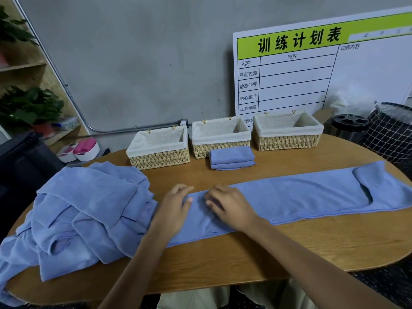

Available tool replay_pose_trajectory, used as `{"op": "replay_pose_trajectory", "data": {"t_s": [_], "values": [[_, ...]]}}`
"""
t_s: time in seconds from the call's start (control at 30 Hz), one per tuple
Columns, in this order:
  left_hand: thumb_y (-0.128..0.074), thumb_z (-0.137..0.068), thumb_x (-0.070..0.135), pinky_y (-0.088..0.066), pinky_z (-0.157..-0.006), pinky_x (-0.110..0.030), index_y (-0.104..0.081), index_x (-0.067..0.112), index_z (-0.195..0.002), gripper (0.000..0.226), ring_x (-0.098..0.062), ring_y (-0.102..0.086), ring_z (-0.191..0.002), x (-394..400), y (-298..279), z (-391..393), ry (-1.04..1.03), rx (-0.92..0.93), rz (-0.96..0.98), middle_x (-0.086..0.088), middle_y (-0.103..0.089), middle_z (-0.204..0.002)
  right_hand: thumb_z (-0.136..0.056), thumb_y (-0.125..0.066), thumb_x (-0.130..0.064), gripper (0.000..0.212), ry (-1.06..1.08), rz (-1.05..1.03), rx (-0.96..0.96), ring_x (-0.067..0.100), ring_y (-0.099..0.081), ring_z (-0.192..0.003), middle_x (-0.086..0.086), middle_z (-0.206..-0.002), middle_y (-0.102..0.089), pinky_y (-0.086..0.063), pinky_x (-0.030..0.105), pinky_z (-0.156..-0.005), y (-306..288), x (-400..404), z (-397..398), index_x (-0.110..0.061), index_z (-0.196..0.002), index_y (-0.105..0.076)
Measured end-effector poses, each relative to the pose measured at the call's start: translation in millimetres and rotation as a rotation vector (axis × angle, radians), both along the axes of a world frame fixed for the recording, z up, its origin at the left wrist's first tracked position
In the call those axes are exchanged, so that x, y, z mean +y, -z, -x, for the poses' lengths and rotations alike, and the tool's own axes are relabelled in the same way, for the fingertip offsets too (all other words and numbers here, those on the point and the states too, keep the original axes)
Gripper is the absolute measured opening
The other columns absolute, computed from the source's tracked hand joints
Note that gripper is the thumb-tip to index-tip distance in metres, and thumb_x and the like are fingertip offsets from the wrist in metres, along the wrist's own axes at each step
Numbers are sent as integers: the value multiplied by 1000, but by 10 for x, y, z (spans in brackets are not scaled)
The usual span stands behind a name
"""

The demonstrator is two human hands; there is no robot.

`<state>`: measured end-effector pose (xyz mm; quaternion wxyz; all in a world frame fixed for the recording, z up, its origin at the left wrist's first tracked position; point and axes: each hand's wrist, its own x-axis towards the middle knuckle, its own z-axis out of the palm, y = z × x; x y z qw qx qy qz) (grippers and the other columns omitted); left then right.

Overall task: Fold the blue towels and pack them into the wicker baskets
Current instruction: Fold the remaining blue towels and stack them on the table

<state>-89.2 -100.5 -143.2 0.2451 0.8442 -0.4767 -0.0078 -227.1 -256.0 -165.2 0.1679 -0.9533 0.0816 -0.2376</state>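
your left hand (176, 205) and right hand (227, 205) rest on the long towel (301, 195) lying across the table (289, 248), fingers loosely curled at its left end (a firm grip isn't clear); lift both corners evenly, keeping edges aligned.

Head camera looks forward and down, close over the table (289, 246)
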Motion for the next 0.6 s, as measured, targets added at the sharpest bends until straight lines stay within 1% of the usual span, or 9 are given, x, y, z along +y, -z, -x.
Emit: {"op": "replay_pose_trajectory", "data": {"t_s": [0.07, 0.1, 0.17, 0.2, 0.27, 0.33, 0.47, 0.53, 0.6], "values": [[-33, -105, 52, -18, -121, -43, -27, 32, -157, 57, -19, -13, -154, -86, 236, 95, -10, 3, -245, 10, -16, -166, -101, -44, -40, 34, 42, 52, 220, 26, -49, -126, -3, -135, -54, -37, 42, -97, 68, -100, 27, -25, -128, -58], [-20, -99, 66, -9, -124, -46, -15, 37, -159, 67, -17, 1, -155, -91, 333, 89, -30, -24, -356, 14, -1, -167, -102, -38, -48, 44, 46, 61, 322, 23, -36, -140, -4, -151, -42, -30, 45, -109, 109, -156, 79, -30, -140, -50], [4, -81, 85, 0, -124, -50, -1, 42, -159, 89, -17, 14, -154, -75, 406, 4, -43, -59, -425, 18, 14, -165, -99, -24, -63, 58, 47, 57, 444, 18, -8, -152, -10, -165, -15, -8, 49, -121, 135, -278, 217, -41, -153, -29], [11, -72, 90, 1, -124, -52, 1, 42, -158, 99, -18, 15, -154, -71, 416, -37, -31, -70, -424, 18, 17, -164, -97, -19, -67, 62, 52, 42, 477, 16, 2, -153, -12, -166, -5, 0, 48, -122, 124, -341, 291, -44, -155, -20], [18, -62, 95, 1, -123, -55, 3, 43, -158, 110, -19, 17, -153, -61, 417, -88, -15, -77, -439, 17, 19, -164, -94, -16, -71, 65, 68, 26, 522, 14, 12, -152, -16, -165, 7, 8, 47, -122, 109, -477, 431, -48, -155, -9], [14, -63, 97, 3, -122, -57, 5, 42, -158, 110, -19, 20, -153, -75, 379, -111, -10, -71, -471, 15, 21, -164, -91, -15, -75, 69, 94, 34, 545, 13, 16, -151, -18, -164, 12, 10, 45, -122, 93, -586, 527, -49, -155, -4], [-10, -80, 88, 7, -121, -58, 7, 41, -158, 93, -17, 23, -151, -186, 281, 41, -2, -100, -446, 16, 27, -162, -84, -8, -81, 78, 107, 51, 549, 13, 19, -151, -16, -164, 14, 11, 46, -122, 105, -598, 564, -48, -155, 0], [-7, -79, 90, 8, -122, -56, 7, 44, -157, 92, -13, 24, -150, -231, 329, 155, 28, -92, -393, 19, 27, -161, -85, -9, -81, 78, 107, 46, 541, 13, 18, -151, -16, -164, 13, 10, 46, -122, 114, -590, 554, -47, -155, 0], [4, -68, 96, 8, -123, -54, 5, 45, -157, 102, -14, 21, -152, -240, 399, 169, 36, -91, -389, 22, 25, -160, -88, -13, -80, 75, 103, 46, 524, 12, 17, -151, -16, -164, 12, 9, 46, -122, 104, -617, 552, -47, -155, -1]]}}
